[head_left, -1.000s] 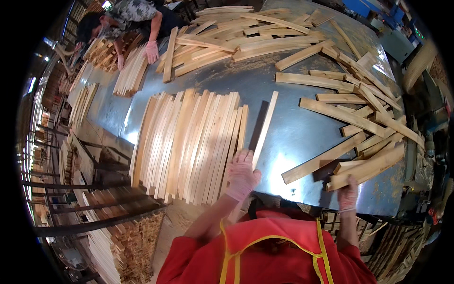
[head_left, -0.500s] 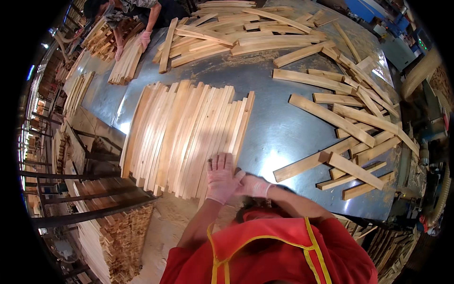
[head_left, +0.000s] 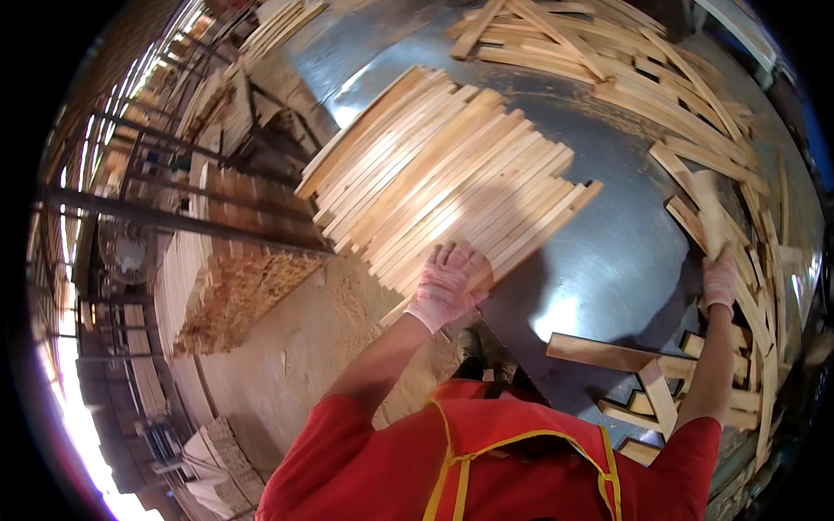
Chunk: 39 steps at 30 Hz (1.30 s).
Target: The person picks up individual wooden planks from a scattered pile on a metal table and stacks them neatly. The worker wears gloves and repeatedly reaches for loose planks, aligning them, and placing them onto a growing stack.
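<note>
A row of pale wooden strips (head_left: 434,174) lies side by side on the metal table, their ends uneven. My left hand (head_left: 450,282), in a pink and white glove, rests with fingers spread over the near ends at the right part of this row. Out to the right, my right hand (head_left: 719,282), gloved too, grips the lower end of a wooden strip (head_left: 709,208). That strip is raised at a slant over the loose pile (head_left: 747,260), and its outline is a little blurred. The fingers of my right hand are partly hidden.
More loose strips (head_left: 556,52) lie crisscrossed across the table's far side. Nearer, several strips (head_left: 599,354) lie on the right of the metal tabletop (head_left: 599,260). A dark metal rail (head_left: 174,221) and a tall stack of strips (head_left: 234,286) stand at the left, above a dusty floor (head_left: 304,373).
My right hand has left its place beside the left hand, reached right and taken hold of a strip. My left hand stays on the row. The view has turned, and the co-worker is out of sight.
</note>
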### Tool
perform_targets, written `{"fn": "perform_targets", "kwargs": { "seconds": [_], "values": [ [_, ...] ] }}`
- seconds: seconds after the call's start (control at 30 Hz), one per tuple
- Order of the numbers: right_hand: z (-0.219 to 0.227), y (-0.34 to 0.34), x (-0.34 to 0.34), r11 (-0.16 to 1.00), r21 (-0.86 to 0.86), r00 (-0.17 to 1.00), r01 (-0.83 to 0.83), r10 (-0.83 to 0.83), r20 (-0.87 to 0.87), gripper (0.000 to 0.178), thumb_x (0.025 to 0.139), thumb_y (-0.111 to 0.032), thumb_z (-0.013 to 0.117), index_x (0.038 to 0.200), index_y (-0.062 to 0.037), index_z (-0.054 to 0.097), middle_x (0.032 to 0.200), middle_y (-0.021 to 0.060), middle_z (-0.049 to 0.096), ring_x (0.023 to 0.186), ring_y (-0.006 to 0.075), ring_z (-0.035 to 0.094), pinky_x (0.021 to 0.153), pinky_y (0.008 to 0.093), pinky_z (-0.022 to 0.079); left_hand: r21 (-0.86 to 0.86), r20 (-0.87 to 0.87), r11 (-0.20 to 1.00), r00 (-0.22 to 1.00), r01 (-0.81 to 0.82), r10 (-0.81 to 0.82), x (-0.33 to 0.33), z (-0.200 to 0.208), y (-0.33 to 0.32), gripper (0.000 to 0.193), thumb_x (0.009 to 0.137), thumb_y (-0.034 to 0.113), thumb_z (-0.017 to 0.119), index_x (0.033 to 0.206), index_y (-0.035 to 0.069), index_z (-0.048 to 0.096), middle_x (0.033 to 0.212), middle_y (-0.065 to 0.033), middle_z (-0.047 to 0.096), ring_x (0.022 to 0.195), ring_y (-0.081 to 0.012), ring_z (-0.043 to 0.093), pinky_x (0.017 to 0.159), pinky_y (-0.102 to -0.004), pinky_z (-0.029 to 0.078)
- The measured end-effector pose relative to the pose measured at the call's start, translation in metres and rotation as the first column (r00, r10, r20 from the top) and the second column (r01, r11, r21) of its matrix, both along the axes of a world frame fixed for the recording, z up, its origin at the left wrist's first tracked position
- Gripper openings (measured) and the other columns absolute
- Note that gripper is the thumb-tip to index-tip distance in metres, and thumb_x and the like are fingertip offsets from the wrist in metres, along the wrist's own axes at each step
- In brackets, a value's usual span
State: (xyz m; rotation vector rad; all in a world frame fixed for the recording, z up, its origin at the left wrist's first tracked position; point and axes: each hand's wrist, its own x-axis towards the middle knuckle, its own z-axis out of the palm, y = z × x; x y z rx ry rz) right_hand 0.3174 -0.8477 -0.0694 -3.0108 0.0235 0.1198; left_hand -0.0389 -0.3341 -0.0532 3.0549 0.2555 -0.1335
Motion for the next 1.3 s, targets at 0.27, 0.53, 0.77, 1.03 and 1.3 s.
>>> {"fn": "perform_targets", "kwargs": {
  "seconds": [0.27, 0.53, 0.77, 1.03, 1.3],
  "values": [
    [-0.025, 0.126, -0.061, 0.319, 0.889, 0.937, 0.330, 0.007, -0.350, 0.038, 0.109, -0.046, 0.061, 0.094, -0.0109, 0.064, 0.082, 0.0028, 0.063, 0.069, 0.0166, 0.060, 0.065, 0.0356, 0.053, -0.740, 0.072, 0.124, 0.106, -0.661, 0.992, -0.105, -0.055, 0.092, 0.089, 0.093, 0.041, 0.080, 0.164, 0.008, 0.037, 0.148, -0.0153, 0.059, 0.135, -0.0270, 0.057, 0.106, -0.0392, 0.052],
    [-0.037, 0.308, -0.186, 0.513, 0.789, 0.870, 0.338, 0.148, -0.470, 0.063, 0.099, -0.043, 0.071, 0.140, 0.0028, 0.060, 0.122, 0.0202, 0.073, 0.107, 0.0332, 0.070, 0.099, 0.0413, 0.053, -0.822, -0.569, -0.519, 0.324, -0.234, 0.756, -0.113, -0.055, 0.083, 0.039, 0.096, 0.036, 0.075, 0.123, 0.011, 0.061, 0.092, -0.0027, 0.066, 0.079, -0.0174, 0.063, 0.070, -0.0368, 0.052],
    [-0.054, 0.264, -0.175, 0.519, 0.817, 0.930, 0.254, 0.101, -0.353, 0.085, 0.094, -0.044, 0.077, 0.155, 0.0067, 0.045, 0.148, 0.0244, 0.061, 0.136, 0.0335, 0.060, 0.113, 0.0385, 0.046, -0.652, -0.420, 0.547, 0.851, -0.525, 0.316, -0.085, 0.021, 0.079, 0.077, 0.096, 0.051, 0.069, 0.151, -0.001, 0.055, 0.144, -0.0215, 0.065, 0.131, -0.0330, 0.065, 0.108, -0.0435, 0.052],
    [-0.017, 0.274, -0.150, 0.858, 0.502, 0.853, 0.108, 0.179, -0.490, 0.092, 0.094, -0.055, 0.069, 0.155, 0.0097, 0.042, 0.137, 0.0323, 0.066, 0.134, 0.0444, 0.061, 0.114, 0.0436, 0.047, -0.411, -0.330, 0.783, 0.877, -0.467, 0.350, 0.085, -0.004, 0.035, 0.098, 0.090, 0.063, 0.067, 0.156, -0.006, 0.044, 0.147, -0.0251, 0.056, 0.137, -0.0424, 0.057, 0.114, -0.0484, 0.046],
    [-0.003, 0.237, -0.131, 0.466, 0.807, 0.901, 0.362, 0.046, -0.431, 0.071, 0.091, -0.032, 0.080, 0.146, 0.0047, 0.055, 0.130, 0.0220, 0.072, 0.119, 0.0279, 0.070, 0.101, 0.0378, 0.054, -0.674, -0.240, 0.616, 0.910, -0.407, 0.339, 0.138, 0.020, -0.010, 0.089, 0.090, 0.055, 0.070, 0.158, 0.003, 0.046, 0.147, -0.0238, 0.055, 0.133, -0.0433, 0.059, 0.110, -0.0511, 0.049]
  ]
}}
